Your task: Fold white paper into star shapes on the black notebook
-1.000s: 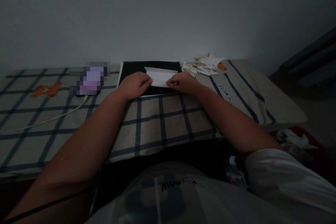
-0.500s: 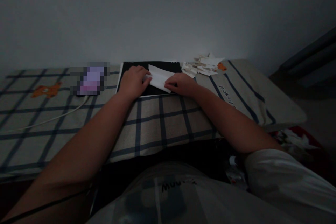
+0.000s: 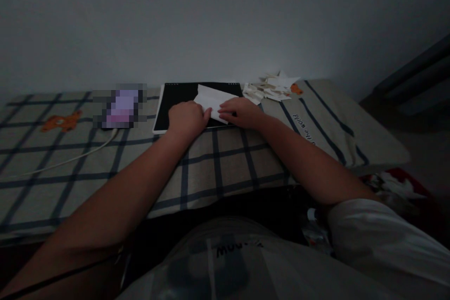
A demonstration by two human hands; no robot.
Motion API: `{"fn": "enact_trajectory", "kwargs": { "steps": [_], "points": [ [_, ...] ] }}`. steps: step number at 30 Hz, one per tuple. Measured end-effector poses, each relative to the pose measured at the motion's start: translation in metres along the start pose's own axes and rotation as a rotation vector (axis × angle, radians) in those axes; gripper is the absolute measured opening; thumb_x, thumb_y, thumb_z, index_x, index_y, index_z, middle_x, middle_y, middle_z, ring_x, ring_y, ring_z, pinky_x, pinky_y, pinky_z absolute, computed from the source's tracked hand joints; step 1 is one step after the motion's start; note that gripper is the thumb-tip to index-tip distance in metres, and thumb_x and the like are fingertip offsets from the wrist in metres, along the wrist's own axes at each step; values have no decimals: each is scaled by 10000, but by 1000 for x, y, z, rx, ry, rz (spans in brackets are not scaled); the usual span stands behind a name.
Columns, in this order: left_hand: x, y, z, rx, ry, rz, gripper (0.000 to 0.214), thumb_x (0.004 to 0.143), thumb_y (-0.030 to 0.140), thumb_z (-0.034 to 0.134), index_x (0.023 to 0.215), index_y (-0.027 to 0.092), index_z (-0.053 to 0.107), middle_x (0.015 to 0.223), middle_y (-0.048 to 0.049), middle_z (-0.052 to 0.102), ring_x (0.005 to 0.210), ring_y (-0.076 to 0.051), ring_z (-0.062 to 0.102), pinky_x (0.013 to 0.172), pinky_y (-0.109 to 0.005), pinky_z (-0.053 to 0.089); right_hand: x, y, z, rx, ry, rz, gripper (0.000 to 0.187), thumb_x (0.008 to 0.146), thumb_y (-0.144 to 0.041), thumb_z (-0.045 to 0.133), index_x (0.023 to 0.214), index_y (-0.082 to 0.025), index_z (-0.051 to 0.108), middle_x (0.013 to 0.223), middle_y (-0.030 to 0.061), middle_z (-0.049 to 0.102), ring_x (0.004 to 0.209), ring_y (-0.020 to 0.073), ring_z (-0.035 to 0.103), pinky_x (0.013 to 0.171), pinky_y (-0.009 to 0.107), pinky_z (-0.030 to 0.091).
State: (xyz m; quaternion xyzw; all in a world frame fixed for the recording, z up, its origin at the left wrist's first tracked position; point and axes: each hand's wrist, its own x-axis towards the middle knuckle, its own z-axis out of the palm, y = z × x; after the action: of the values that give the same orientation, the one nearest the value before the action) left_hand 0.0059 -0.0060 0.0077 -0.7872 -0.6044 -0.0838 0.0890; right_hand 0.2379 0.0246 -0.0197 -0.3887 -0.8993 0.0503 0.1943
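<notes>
A white sheet of paper (image 3: pixel 215 96), folded over along its length, lies slanted on a black spiral-bound pad (image 3: pixel 172 98) with a pale edge. My left hand (image 3: pixel 189 117) is closed at the paper's lower left, its thumb pressing on the near fold. On the paper's right part, my right hand (image 3: pixel 241 111) pinches the near edge between thumb and fingers. The left fingertips are partly hidden behind the hand.
A pile of folded white paper pieces (image 3: pixel 272 86) lies right of the pad. To the left, a blurred phone (image 3: pixel 123 108) has a white cable (image 3: pixel 87 151). The checked tablecloth (image 3: pixel 200 164) covers the table. Lower right are a red bin (image 3: pixel 427 197) holding paper scraps and a plastic bottle (image 3: pixel 314 229).
My left hand has moved right and nearer to me along the paper, its thumb now close to the right hand. The right hand has barely moved.
</notes>
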Motion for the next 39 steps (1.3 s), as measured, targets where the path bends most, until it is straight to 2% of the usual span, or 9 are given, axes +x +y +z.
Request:
{"fn": "enact_trajectory", "kwargs": {
  "steps": [3, 5, 8, 13, 18, 24, 28, 31, 39],
  "points": [
    [-5, 10, -13, 34, -90, -41, 689, 1138, 599, 401, 1178, 108, 882, 1200, -251, 839, 1126, -441, 799, 881, -481, 594, 0, 7, 1, 24, 1, 36, 449, 1162, -418, 578, 1438, -171, 831, 1588, 168, 746, 1508, 284, 667, 1288, 452, 471],
    [-6, 13, -18, 61, -122, -48, 675, 1148, 595, 383, 1228, 138, 873, 1268, -218, 839, 1161, -412, 795, 903, -452, 592, 0, 9, -1, 20, -11, 82, 489, 1189, -416, 501, 1489, -172, 800, 1641, 160, 709, 1545, 282, 643, 1312, 461, 460],
    [-7, 13, -21, 63, -136, -47, 659, 1160, 580, 371, 1277, 150, 856, 1324, -202, 831, 1199, -398, 788, 924, -439, 590, -1, 7, -4, -6, -35, 148, 520, 1203, -393, 425, 1512, -180, 786, 1610, 135, 737, 1490, 296, 690, 1271, 465, 501],
    [-5, 5, -17, 73, -139, -34, 589, 1174, 524, 396, 1328, 153, 826, 1366, -191, 825, 1234, -388, 785, 950, -438, 598, -4, 0, -11, -110, -32, 184, 508, 1130, -292, 529, 1582, -209, 745, 1455, 128, 829, 1266, 317, 801, 1105, 456, 574],
    [1, -8, -10, 35, -141, 87, 557, 1181, 378, 364, 1468, 103, 755, 1592, -192, 723, 1448, -383, 701, 1111, -495, 603, -4, -2, -13, -115, 20, 152, 471, 1087, -242, 571, 1491, -242, 813, 1324, 96, 883, 1123, 273, 828, 995, 406, 570],
    [15, -31, 12, -103, -132, 194, 547, 1171, 304, 374, 1540, 85, 713, 1719, -178, 624, 1663, -343, 524, 1347, -507, 477, -1, 7, -7, -64, -6, 34, 421, 1085, -218, 597, 1425, -213, 845, 1324, 112, 876, 1193, 270, 789, 1035, 408, 533],
    [23, -45, 27, -200, -85, 274, 553, 1157, 316, 405, 1573, 100, 698, 1726, -153, 623, 1673, -320, 516, 1394, -485, 426, 0, 13, 1, -86, -13, -30, 393, 1098, -237, 597, 1393, -205, 854, 1427, 148, 831, 1320, 319, 730, 1098, 469, 517],
    [27, -51, 34, -247, -70, 314, 584, 1155, 338, 390, 1584, 81, 693, 1726, -155, 621, 1677, -315, 511, 1415, -485, 390, -1, 15, 5, -49, -25, -58, 419, 1104, -243, 584, 1442, -207, 829, 1531, 142, 786, 1398, 300, 714, 1180, 475, 501],
    [31, -57, 38, -286, -56, 343, 651, 1140, 401, 375, 1595, 55, 685, 1720, -170, 619, 1666, -311, 527, 1417, -490, 379, -1, 5, 0, -22, -39, -68, 402, 1124, -338, 565, 1350, -214, 873, 1321, 114, 873, 1209, 285, 784, 1073, 433, 532]
  ]
}}
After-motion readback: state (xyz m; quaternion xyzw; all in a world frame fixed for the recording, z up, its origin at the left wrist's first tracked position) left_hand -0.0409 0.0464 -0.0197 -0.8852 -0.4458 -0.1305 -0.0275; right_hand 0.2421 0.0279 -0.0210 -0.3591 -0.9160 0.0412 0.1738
